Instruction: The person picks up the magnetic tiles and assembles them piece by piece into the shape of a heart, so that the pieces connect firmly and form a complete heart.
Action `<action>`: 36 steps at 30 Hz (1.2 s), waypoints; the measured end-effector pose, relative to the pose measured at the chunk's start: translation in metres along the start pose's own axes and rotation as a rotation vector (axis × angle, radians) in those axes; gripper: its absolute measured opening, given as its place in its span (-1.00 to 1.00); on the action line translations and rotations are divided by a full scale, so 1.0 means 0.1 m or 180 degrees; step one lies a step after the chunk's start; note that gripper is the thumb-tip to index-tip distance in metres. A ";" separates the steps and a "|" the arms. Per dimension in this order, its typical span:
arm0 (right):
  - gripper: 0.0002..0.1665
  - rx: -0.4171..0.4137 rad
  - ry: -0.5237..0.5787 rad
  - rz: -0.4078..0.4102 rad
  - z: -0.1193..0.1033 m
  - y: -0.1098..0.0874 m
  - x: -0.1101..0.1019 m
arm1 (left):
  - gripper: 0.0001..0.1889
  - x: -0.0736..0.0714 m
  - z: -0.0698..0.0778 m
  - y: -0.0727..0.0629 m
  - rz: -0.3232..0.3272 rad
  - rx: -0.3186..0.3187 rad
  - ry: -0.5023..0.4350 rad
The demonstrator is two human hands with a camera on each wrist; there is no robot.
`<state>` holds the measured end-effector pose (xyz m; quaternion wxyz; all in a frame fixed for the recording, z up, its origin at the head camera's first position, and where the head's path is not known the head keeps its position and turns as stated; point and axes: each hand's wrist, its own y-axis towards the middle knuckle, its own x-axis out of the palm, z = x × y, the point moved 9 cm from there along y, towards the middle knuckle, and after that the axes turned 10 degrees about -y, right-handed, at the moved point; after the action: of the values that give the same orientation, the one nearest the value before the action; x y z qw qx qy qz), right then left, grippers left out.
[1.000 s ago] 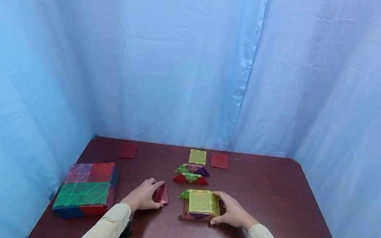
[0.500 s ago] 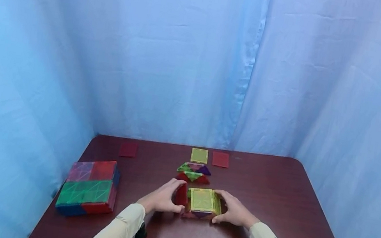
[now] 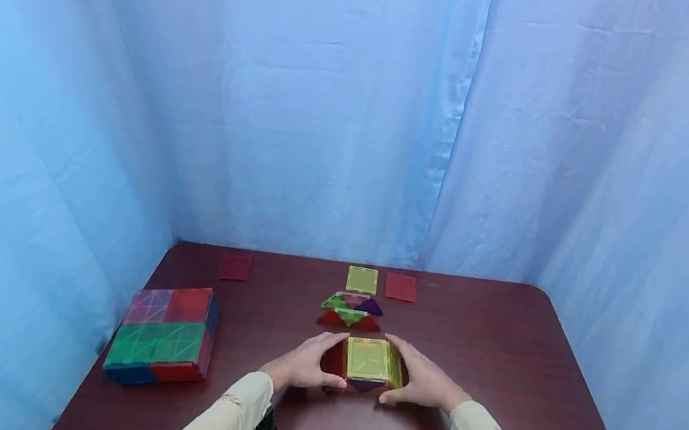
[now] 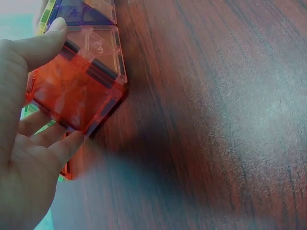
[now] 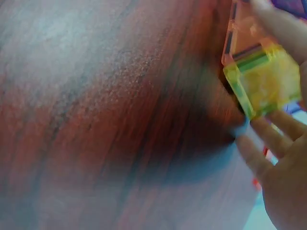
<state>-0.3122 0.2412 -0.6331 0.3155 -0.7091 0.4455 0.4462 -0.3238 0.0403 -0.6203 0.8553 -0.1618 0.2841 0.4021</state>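
Observation:
Between the two hands stands a small structure of translucent magnetic tiles, with a yellow square tile [image 3: 367, 359] as its top. My left hand [image 3: 309, 365] grips a red square tile [image 4: 72, 91] by its edges, thumb at the near side and fingers at the far side. That tile leans against the structure's left side. At the opposite side, my right hand [image 3: 426, 385] holds a slanting yellow tile [image 5: 268, 84] between thumb and fingers. A purple tile [image 4: 79, 13] and a pale orange triangular tile [image 4: 103, 45] form the near face.
Behind the structure stand two rows of joined triangular tiles [image 3: 350, 319]. A yellow square [image 3: 362, 280], a red square [image 3: 400, 288] and a dark red square [image 3: 235, 268] lie near the table's far edge. A large multicoloured tile block [image 3: 163, 337] sits at left.
My left hand has carried the red tile rightward from the table to the structure's left side, tilting it against that side. My right hand has stayed at the yellow side tile.

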 end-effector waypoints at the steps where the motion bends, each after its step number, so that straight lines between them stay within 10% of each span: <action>1: 0.45 -0.0074 -0.0088 0.0030 -0.05 0.01 0.00 | -0.02 0.01 0.00 0.00 -0.0015 0.0012 0.0011; 12: 0.15 -0.0844 -0.1117 0.0397 -0.59 0.22 0.01 | -0.20 -0.10 0.16 -0.18 -0.0014 0.0076 0.0429; 16: -0.01 -0.0899 -0.1267 0.0200 -0.64 0.25 0.04 | -0.36 -0.51 0.22 -0.36 0.0325 0.0122 0.0507; 21: -0.09 -0.0982 -0.1372 0.0032 -0.71 0.26 0.04 | -0.47 -1.37 0.11 -0.73 0.1040 -0.0051 0.0603; 29: -0.13 -0.1076 -0.1306 -0.0110 -0.76 0.26 0.07 | -0.44 -2.58 -0.71 -1.57 0.1625 -0.1041 0.0822; 36: -0.09 -0.1118 -0.1346 -0.0054 -0.76 0.28 0.09 | -0.21 -2.59 -1.62 -2.12 0.1188 -0.2010 0.0745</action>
<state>-0.3095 0.1626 -0.6122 0.2775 -0.6478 0.2795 0.6521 -0.3496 -0.3284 -0.5783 0.6372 -0.4076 0.2666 0.5973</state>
